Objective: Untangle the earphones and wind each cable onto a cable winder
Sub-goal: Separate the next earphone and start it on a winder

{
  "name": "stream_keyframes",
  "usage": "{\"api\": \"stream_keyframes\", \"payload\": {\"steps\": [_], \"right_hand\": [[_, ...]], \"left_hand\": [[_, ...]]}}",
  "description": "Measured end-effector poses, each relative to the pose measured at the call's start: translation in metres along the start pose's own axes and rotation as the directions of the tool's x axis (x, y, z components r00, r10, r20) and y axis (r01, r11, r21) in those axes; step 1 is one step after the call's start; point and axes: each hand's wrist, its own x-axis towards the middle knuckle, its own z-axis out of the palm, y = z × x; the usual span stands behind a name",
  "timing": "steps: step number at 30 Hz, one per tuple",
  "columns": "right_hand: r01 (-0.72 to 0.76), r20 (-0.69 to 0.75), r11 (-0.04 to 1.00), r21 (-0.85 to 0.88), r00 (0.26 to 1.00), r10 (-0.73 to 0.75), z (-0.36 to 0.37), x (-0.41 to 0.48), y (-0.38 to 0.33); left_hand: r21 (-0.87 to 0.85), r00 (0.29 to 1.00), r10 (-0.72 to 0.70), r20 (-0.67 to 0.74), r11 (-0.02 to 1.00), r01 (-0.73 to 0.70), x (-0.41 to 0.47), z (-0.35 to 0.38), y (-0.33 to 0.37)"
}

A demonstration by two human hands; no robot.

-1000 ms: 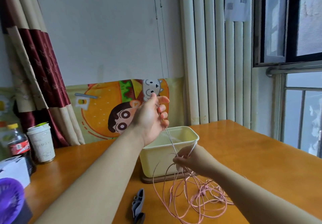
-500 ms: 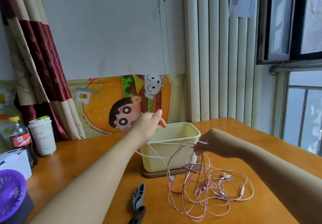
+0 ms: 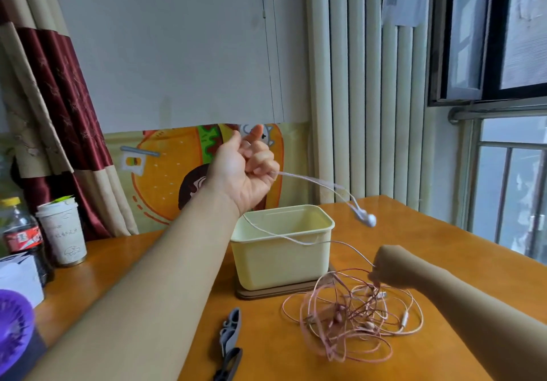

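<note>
My left hand (image 3: pixel 247 169) is raised above the table, closed on a white earphone cable (image 3: pixel 307 180). Its white earbud (image 3: pixel 367 219) swings in the air to the right of the hand. The same white cable sags across the front of the yellow tub and runs to my right hand (image 3: pixel 387 271), which is closed on it low over the table. Below that hand a tangle of pink earphone cables (image 3: pixel 352 318) lies on the wooden table. Two grey cable winders (image 3: pixel 230 342) lie in front of the tub.
A pale yellow plastic tub (image 3: pixel 281 259) stands on a brown base mid-table. At the left are a paper cup (image 3: pixel 63 232), a cola bottle (image 3: pixel 20 235), a white box and a purple fan (image 3: pixel 11 324). The wall, curtain and window frame lie behind.
My left hand rose and turned, pulling the white cable free so its earbud now swings in the air. My right hand dropped lower to the pink tangle.
</note>
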Motion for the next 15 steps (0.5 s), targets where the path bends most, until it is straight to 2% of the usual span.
{"api": "stream_keyframes", "payload": {"steps": [2,4,7,9,10,12,13,15], "right_hand": [[-0.043,-0.018,0.999,-0.021,0.999,0.042,0.0,0.001,0.001],[-0.089,-0.045,0.996,-0.01,0.995,0.088,-0.003,0.003,0.005],[-0.088,0.006,0.994,0.067,0.996,0.088,-0.018,0.004,0.011],[-0.081,0.124,0.981,0.177,0.99,0.06,-0.033,0.0,0.009],[-0.082,0.214,0.979,0.189,0.976,0.041,-0.041,-0.004,0.006],[-0.028,0.333,0.996,0.082,0.943,-0.001,-0.058,-0.013,-0.007],[0.037,0.315,0.999,0.011,0.948,-0.038,-0.066,-0.017,-0.015],[0.196,0.15,0.98,-0.027,0.97,-0.19,-0.079,-0.027,-0.036]], "left_hand": [[-0.003,1.0,0.013,0.003,1.0,-0.013,0.001,-0.001,0.003],[0.064,0.999,0.001,-0.032,0.998,0.001,0.001,-0.007,0.005],[0.278,0.994,-0.049,-0.099,0.958,0.074,-0.002,-0.023,0.006],[0.467,0.984,-0.122,-0.128,0.868,0.169,-0.007,-0.033,0.008],[0.572,0.975,-0.175,-0.139,0.789,0.223,-0.01,-0.036,0.009],[0.771,0.945,-0.279,-0.172,0.559,0.305,-0.016,-0.041,0.011],[0.85,0.932,-0.31,-0.187,0.424,0.312,-0.019,-0.041,0.011],[0.946,0.923,-0.331,-0.194,0.185,0.265,-0.022,-0.042,0.01]]}}
